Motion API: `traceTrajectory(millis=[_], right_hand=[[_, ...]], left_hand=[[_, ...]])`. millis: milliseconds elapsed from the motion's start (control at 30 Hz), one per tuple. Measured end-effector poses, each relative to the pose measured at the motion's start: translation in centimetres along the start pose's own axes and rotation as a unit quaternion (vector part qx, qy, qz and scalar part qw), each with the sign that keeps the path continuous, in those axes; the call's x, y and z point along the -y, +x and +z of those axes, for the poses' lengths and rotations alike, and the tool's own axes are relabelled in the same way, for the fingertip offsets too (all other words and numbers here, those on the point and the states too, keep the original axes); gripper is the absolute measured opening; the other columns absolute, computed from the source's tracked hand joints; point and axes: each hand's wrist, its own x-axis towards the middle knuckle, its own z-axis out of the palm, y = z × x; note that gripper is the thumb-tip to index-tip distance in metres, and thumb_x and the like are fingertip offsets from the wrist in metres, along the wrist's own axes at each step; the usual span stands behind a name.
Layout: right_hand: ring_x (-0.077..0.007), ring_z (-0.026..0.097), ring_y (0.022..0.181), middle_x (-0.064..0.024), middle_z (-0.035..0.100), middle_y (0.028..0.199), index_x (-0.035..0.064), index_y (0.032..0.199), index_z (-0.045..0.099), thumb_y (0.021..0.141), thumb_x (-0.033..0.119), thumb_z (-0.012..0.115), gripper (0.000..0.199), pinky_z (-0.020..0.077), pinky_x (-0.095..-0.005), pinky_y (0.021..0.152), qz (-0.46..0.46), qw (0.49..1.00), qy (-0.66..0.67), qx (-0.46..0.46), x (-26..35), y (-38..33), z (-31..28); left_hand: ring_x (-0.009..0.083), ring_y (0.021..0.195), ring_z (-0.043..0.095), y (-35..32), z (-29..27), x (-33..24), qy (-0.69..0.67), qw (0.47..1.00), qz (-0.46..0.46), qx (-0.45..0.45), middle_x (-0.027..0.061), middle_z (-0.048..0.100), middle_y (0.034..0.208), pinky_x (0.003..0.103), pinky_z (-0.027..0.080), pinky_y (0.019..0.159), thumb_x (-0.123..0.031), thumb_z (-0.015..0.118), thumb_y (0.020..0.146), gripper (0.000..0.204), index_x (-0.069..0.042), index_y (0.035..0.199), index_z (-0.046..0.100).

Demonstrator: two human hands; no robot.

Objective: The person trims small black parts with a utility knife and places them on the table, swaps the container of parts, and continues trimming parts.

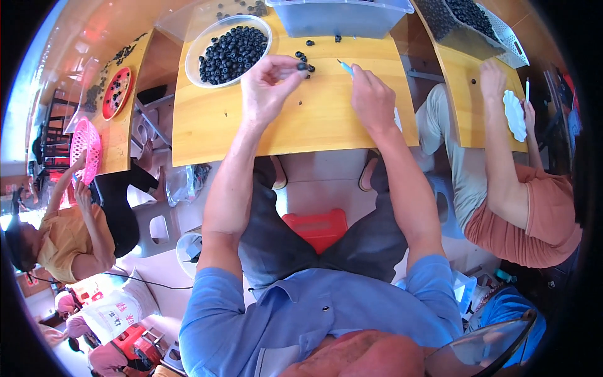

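Observation:
My left hand [267, 88] is above the yellow wooden table [251, 135], with thumb and forefinger pinching a small, dark, round, berry-like piece [302, 66]. Several more dark pieces [311, 68] lie on the wood just beyond those fingertips. To the right, my right hand [374, 97] is closed round a slim light-blue tool [345, 67]. Its thin dark tip points up and left, toward the piece but apart from it. What kind of tool it is, I cannot make out. A clear round bowl [192, 63] heaped with dark pieces stands left of my left hand.
A clear plastic bin [345, 22] stands at the table's far edge. On the left, a person with a pink basket [86, 144] sits by a table bearing a red plate [117, 94]. Another person works at the right table beside a dark-filled bin [465, 31]. A red stool [317, 229] is below.

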Motion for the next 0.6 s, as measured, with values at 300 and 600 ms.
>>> traceTrajectory(millis=[300,600], right_hand=[[-0.025,0.071,0.075,-0.0072,0.068,0.081,0.0043,0.114,0.069,0.087,0.0,0.065,0.028,0.0564,-0.0393,0.061,-0.009,1.0,0.025,-0.016,-0.3,0.2,-0.1],[-0.0246,0.071,0.074,-0.0069,0.069,0.082,0.0039,0.113,0.069,0.089,0.003,0.067,0.024,0.0561,-0.039,0.06,-0.008,1.0,0.026,-0.003,0.0,0.3,-0.4]], left_hand=[[0.0201,0.077,0.066,3.3,-8.5,1.2,0.502,0.82,0.212,-0.176,0.0086,0.07,0.093,0.033,0.057,0.074,-0.004,0.077,0.087,0.035,-0.004,0.121,0.071],[0.0384,0.094,0.069,1.1,-3.6,3.5,0.518,0.85,0.055,0.079,0.0182,0.069,0.101,0.045,0.055,0.083,-0.009,0.069,0.093,0.025,-0.004,0.118,0.072]])
